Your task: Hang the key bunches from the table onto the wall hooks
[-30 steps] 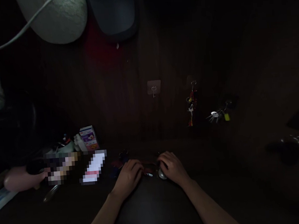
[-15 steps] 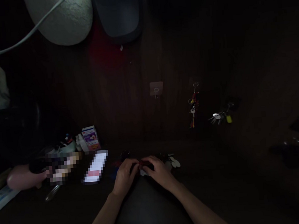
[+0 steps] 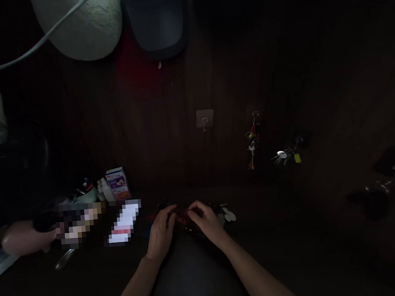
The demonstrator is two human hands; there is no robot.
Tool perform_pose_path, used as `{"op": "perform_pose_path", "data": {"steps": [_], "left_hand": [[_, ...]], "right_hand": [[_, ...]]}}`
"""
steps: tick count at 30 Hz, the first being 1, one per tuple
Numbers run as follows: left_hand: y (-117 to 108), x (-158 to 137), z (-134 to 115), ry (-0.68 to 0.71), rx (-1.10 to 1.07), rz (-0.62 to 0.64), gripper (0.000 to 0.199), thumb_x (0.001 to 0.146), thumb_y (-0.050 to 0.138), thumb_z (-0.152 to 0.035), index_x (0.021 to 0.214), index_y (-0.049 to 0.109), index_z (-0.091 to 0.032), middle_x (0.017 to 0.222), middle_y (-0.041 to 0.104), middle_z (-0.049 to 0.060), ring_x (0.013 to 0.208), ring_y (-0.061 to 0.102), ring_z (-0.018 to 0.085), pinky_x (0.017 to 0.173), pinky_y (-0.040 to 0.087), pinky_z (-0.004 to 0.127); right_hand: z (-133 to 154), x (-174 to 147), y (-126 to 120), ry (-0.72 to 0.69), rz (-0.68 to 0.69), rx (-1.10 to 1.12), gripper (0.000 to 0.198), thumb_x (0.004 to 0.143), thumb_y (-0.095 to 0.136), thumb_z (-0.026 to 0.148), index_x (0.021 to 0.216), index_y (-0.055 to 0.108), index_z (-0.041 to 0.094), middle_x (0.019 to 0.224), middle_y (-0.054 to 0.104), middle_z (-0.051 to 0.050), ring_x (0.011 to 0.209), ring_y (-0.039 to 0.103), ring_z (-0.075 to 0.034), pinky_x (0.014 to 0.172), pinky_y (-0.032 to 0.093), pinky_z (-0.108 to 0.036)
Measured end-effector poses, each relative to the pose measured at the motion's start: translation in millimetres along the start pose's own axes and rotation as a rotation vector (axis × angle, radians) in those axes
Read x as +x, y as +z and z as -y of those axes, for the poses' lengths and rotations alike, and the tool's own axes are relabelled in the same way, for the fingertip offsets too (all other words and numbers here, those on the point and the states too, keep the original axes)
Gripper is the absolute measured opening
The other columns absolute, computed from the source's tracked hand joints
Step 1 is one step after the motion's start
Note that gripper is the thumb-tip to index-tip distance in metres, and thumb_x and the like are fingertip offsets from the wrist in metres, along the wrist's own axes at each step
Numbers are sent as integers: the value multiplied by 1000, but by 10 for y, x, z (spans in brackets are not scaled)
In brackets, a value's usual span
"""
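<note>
Over the dark tabletop, my left hand (image 3: 161, 232) has its thumb and fingers bent at the left end of a small dark reddish thing (image 3: 182, 218). My right hand (image 3: 206, 221) pinches the other end of it. The gloom hides its exact kind; small shiny bits (image 3: 189, 230) show just below it. To the right of my right hand lies a white rounded tag (image 3: 229, 215). A dim blue item (image 3: 148, 230) peeks out beside my left hand.
Keys (image 3: 282, 156) and a colourful key bunch (image 3: 252, 143) hang from wall hooks. On the left are a blurred-out bright rectangle (image 3: 124, 222), a small carton (image 3: 118, 184), a pink hair dryer (image 3: 26, 236) and a spoon-like handle (image 3: 65, 258). Caps (image 3: 157, 28) hang above.
My hands have drawn slightly apart, and more of the reddish thing shows between them. A pale piece under my right fingers no longer shows. The view has shifted slightly.
</note>
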State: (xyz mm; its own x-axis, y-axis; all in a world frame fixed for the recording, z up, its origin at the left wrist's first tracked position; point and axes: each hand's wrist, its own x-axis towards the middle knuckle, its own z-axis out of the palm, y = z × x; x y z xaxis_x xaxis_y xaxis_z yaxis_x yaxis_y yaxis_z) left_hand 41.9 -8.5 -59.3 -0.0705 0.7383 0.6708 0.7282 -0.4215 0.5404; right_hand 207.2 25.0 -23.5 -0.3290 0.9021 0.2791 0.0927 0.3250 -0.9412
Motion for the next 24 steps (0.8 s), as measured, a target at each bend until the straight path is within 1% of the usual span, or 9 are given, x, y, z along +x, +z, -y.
{"op": "perform_pose_path", "data": {"steps": [3,7,12,14,17,19,24], "left_hand": [[-4,3,-12,-5,-4,-5,26,91,41,-27,111,57,-22,102,68,5,94,65,18,85,52,34],[-16,16,-39,9,-29,29,23,91,41,-28,103,60,-23,93,69,5,88,67,18,81,53,32],[-24,23,-45,-7,-48,81,22,91,41,-31,102,59,-23,92,70,5,86,67,19,78,54,32],[-12,20,-25,-4,-44,86,22,91,42,-31,101,60,-24,91,70,4,85,68,19,77,54,31],[16,11,13,13,-35,96,20,90,44,-31,99,60,-25,89,70,2,82,68,18,74,55,29],[28,9,25,47,-26,98,20,90,44,-30,100,60,-25,91,70,2,84,68,18,74,55,28],[-25,88,-43,229,16,82,22,90,44,-27,102,62,-24,92,71,4,85,67,18,76,53,29]], "right_hand": [[51,32,-83,5,-34,15,12,76,56,33,70,55,22,64,57,4,64,55,-14,61,42,-25],[102,63,-222,-23,-101,-12,15,73,60,36,69,54,22,63,55,4,62,52,-13,59,40,-24],[183,81,-433,-27,-206,-42,20,72,61,39,67,55,21,60,52,4,59,49,-13,57,38,-25],[227,83,-520,3,-237,-1,21,70,63,39,65,56,20,58,52,4,57,48,-12,56,38,-25],[300,75,-637,72,-272,121,24,67,66,41,64,56,20,55,53,4,54,49,-12,54,38,-25],[349,62,-697,101,-280,195,25,66,68,42,64,57,19,55,56,3,55,51,-12,54,39,-25],[462,21,-760,141,-223,285,26,64,72,41,71,63,17,66,66,-1,59,58,-12,56,43,-24]]}}
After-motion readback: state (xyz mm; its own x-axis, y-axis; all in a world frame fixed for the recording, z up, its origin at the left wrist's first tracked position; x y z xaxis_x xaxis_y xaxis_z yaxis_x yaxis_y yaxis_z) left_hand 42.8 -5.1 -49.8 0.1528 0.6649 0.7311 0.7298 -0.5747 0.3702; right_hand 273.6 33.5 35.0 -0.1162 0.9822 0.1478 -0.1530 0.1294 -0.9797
